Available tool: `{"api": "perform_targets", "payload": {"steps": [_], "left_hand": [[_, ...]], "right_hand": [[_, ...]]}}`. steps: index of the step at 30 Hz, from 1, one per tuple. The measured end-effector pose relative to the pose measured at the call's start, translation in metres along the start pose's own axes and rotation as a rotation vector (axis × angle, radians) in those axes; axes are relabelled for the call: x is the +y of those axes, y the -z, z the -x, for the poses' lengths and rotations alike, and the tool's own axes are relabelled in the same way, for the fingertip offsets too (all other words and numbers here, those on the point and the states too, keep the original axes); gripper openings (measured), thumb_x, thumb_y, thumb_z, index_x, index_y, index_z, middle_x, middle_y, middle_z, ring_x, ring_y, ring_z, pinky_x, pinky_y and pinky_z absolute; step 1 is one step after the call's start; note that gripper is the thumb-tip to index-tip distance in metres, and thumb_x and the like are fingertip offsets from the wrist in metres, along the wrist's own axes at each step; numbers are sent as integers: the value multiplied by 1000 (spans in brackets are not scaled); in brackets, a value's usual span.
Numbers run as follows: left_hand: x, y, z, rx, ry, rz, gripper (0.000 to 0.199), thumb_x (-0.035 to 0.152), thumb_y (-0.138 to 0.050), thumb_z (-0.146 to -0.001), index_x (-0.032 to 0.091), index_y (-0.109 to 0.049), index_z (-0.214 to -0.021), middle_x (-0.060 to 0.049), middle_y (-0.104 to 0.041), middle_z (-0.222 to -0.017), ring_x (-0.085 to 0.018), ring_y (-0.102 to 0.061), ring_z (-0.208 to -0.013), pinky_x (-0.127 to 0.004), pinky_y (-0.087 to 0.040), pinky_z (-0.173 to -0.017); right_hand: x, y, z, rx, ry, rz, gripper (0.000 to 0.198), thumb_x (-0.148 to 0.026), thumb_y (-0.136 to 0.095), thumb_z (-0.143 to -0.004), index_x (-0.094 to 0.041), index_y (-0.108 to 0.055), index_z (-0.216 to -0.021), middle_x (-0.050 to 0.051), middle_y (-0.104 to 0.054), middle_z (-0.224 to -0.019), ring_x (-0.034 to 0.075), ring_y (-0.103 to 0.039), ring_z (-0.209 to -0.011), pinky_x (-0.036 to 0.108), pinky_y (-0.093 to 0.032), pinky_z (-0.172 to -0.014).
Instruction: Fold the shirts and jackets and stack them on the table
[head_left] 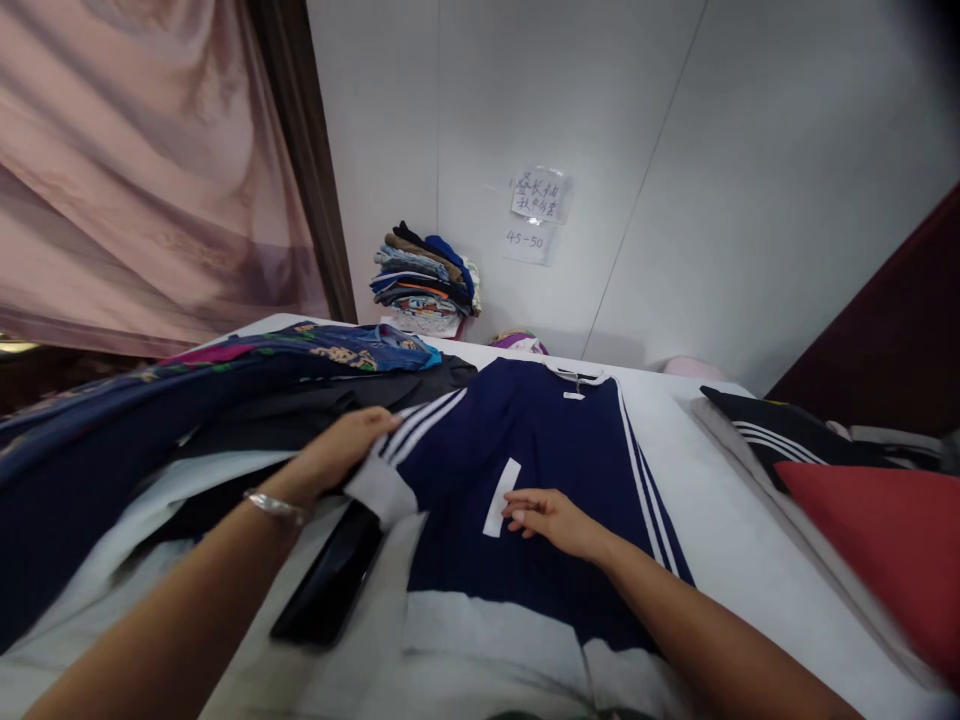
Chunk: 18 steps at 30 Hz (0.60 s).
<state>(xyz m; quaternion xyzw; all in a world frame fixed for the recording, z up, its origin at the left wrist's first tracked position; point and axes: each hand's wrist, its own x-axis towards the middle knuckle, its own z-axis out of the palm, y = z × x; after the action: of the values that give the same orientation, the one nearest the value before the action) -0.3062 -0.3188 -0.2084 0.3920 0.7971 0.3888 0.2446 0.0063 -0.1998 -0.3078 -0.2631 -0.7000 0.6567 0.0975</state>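
Note:
A navy long-sleeved top [517, 420] with white stripes down its sleeves and grey cuff and hem lies spread on the white table. My left hand [364, 435], with a bracelet at the wrist, is closed on the striped sleeve near its grey cuff. Over the front of the top, my right hand [555, 518] has its fingers loosely stretched and holds nothing I can see. Its fingertips reach the edge of a white strip [501, 498] on the fabric. Below the left cuff lies a black phone-like object [330, 580].
Dark and patterned garments [247, 400] sprawl along the left. A folded clothes stack [424, 275] stands against the back wall, below handwritten paper signs [536, 215]. Red [885, 540] and black striped [780, 430] folded clothes lie on the right. A pink curtain [150, 150] hangs at left.

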Motion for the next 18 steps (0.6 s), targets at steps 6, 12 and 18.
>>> {"api": "perform_targets", "payload": {"steps": [6, 12, 18], "left_hand": [[30, 80, -46, 279, -3, -7, 23, 37, -53, -83, 17, -65, -78, -1, -69, -72, -17, -59, -73, -26, -46, -68], [57, 117, -74, 459, -103, -859, 27, 38, -55, -86, 13, -67, -85, -6, -67, -81, -16, -53, -74, -24, -35, -66], [111, 121, -87, 558, -101, -972, 37, 25, -33, -99, 1, -60, -105, -15, -68, -98, -14, -54, -77, -25, -32, -64]], "right_hand": [[2, 1, 10, 13, -14, 29, 64, -63, -70, -73, -17, -68, -117, 12, -71, -112, 25, -68, -98, 39, -52, -81], [13, 0, 11, 24, -16, 13, 63, -64, -71, -71, -18, -69, -115, 12, -71, -111, 24, -68, -96, 41, -52, -83], [21, 0, 7, 43, -20, -8, 67, -66, -71, -69, -16, -68, -114, 12, -72, -109, 23, -68, -93, 39, -52, -79]]}}
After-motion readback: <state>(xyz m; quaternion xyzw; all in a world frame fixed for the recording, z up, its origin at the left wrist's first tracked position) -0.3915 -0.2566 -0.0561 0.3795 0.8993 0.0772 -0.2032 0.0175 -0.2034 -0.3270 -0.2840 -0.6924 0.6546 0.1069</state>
